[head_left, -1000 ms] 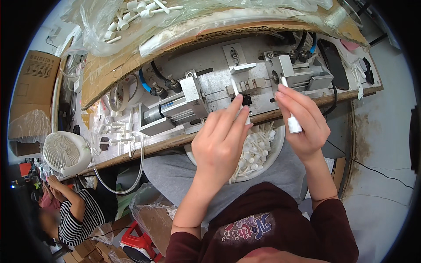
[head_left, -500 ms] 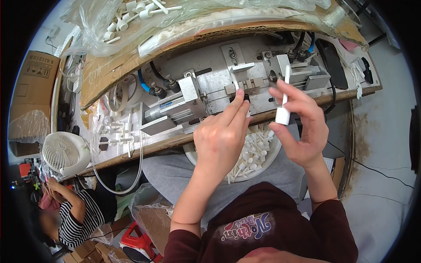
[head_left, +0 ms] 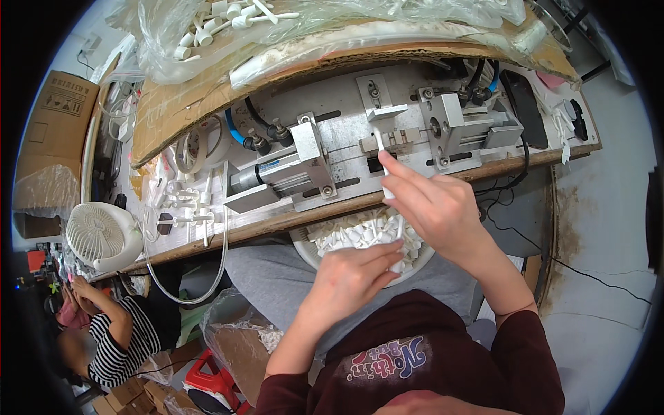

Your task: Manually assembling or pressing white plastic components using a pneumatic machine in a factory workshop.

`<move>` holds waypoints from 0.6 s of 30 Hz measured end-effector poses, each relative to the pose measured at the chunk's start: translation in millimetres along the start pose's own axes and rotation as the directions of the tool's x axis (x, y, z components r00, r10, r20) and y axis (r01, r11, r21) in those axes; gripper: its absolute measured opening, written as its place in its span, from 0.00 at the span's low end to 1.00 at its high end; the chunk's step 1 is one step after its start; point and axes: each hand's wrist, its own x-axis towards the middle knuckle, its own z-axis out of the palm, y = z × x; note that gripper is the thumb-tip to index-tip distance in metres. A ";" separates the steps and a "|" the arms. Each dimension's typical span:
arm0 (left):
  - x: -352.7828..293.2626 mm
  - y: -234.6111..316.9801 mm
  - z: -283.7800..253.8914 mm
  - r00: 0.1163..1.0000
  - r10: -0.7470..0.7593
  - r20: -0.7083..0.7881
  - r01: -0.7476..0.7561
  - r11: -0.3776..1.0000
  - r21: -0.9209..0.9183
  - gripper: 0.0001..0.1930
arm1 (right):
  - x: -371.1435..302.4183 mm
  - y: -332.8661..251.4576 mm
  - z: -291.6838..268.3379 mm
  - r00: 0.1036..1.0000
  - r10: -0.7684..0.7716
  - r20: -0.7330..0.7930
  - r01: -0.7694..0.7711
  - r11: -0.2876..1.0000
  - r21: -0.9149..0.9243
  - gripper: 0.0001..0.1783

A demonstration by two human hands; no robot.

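Observation:
My right hand (head_left: 443, 211) pinches a white plastic stick with a cylindrical head (head_left: 380, 140) at the middle of a metal clamping fixture (head_left: 398, 140). The stick's narrow end lies against the fixture's block, below a small angled plate; its lower part is partly behind my fingers. Lower down, my left hand (head_left: 353, 280) is closed around another white plastic piece (head_left: 398, 266), of which only parts show past the fingertips. That hand is over the near side of a white basin (head_left: 302, 243) filled with many similar white pieces, resting at my lap.
Pneumatic cylinders (head_left: 277, 176) flank the fixture on the bench. A cardboard sheet (head_left: 173, 114) bearing bagged white pieces overhangs behind. At left are a white fan (head_left: 104, 236) and a clear tube (head_left: 187, 301); a black phone (head_left: 523, 104) lies right. Another person (head_left: 128, 339) sits lower left.
My right hand has brought its white stick left and down to the fixture. My left hand has withdrawn from the fixture toward the basin with a white piece.

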 end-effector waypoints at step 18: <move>-85.8 -78.7 60.4 0.860 -0.264 -0.437 0.417 0.857 0.303 0.16 | -98.0 -12.4 17.0 0.987 0.096 0.132 -0.116 0.981 0.153 0.34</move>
